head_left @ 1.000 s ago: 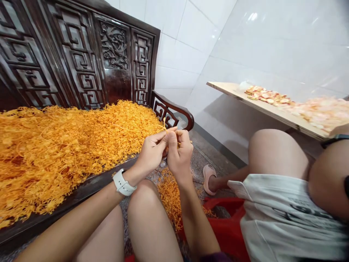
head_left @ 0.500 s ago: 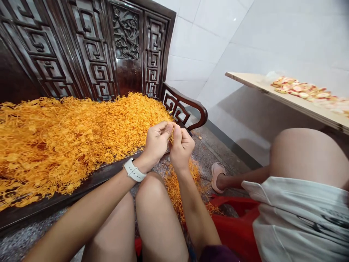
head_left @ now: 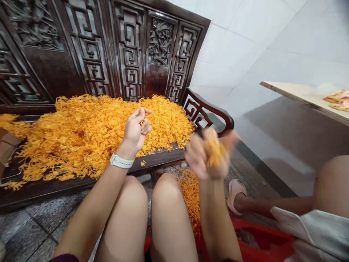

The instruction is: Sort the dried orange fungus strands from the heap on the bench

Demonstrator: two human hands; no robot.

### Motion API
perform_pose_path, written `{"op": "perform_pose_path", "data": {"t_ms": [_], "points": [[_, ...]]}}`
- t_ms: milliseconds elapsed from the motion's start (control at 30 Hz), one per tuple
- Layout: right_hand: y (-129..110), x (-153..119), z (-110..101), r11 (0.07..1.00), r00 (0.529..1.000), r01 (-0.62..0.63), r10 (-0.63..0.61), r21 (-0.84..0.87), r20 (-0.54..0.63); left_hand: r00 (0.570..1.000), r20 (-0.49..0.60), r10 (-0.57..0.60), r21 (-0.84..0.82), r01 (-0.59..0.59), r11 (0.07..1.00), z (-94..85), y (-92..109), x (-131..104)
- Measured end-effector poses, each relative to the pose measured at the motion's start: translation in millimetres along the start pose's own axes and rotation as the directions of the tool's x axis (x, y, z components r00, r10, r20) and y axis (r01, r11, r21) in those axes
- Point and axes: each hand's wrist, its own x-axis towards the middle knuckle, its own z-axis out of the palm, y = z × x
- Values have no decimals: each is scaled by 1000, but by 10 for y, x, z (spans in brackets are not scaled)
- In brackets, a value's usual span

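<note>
Over the pile of orange plastic pieces (head_left: 81, 131) on the bench, my left hand (head_left: 137, 127) has its fingers curled, with a bit of orange plastic showing between them. It wears a pale watch band. Farther right, my right hand (head_left: 209, 151) is smeared by motion; a clump of orange plastic pieces (head_left: 215, 154) lies in its palm. One small loose flower-like piece (head_left: 143, 163) rests on the bench's front edge. Below, beside my knees, there is a heap of thin orange strands (head_left: 191, 193).
The dark carved wooden bench (head_left: 163, 156) runs across the front, with an armrest (head_left: 215, 109) at its right end. A board (head_left: 297, 95) bearing red and yellow pieces juts in at right. Another person's leg (head_left: 272, 206) and a red stool (head_left: 256, 233) are close by.
My hands were together, fingertips meeting; now they are apart, the left over the pile and the right out to the right with orange pieces showing. The view has turned left.
</note>
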Motion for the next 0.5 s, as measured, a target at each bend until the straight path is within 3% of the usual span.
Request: {"op": "perform_pose_path", "data": {"t_ms": [33,67,100,167,233,267,333,400,467,500], "points": [[75,207,-53,999,990,21,-14,49,-139,1000,-2,30,29,-30,999,-49,71,-73],[171,382,-93,988,952,26,23,155,-307,998,-4,56,59,-56,997,-98,135,-148],[276,510,-118,968,916,-1,101,251,-388,997,-11,80,91,-79,993,-148,187,-225],[486,605,-124,937,888,-39,192,347,-418,993,-29,114,172,-107,979,-234,236,-376],[662,521,-77,947,924,-110,210,303,-319,993,23,114,316,-116,942,-276,201,-517],[729,443,-41,956,941,-144,211,255,-262,990,100,99,423,-133,897,-271,153,-582],[805,275,42,968,956,-198,225,152,-190,947,321,-1,673,-227,704,-206,18,-702],[791,131,117,977,954,-208,213,49,-213,853,492,-175,826,-393,404,-92,-125,-816],[700,6,150,985,949,-166,145,-52,-281,766,551,-330,832,-532,156,20,-216,-926],[639,-59,139,988,947,-122,89,-90,-310,729,570,-380,807,-583,92,57,-228,-975]]}}
